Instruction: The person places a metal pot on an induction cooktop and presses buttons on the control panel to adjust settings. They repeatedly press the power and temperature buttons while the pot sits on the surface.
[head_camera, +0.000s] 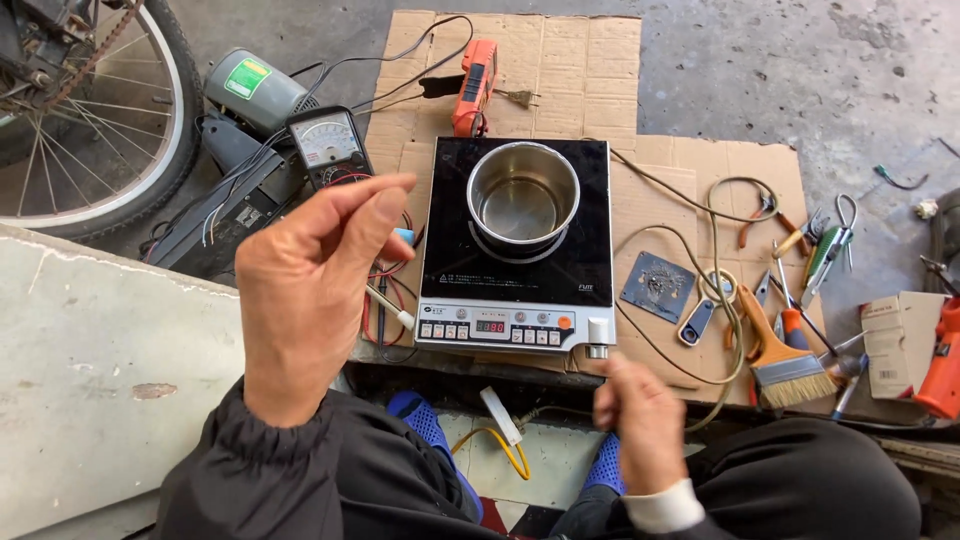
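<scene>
Left hand (305, 290) is hovering raised over the multimeter (327, 143) leads, fingers pinched loosely together, gripping nothing visible. Right hand (640, 420) is sitting just below the induction cooker (515, 250), fingers curled near its white knob (598, 332); whether they are gripping anything, cannot tell. Steel pot (522, 200) is standing on the cooker's glass top, on cardboard (560, 70).
</scene>
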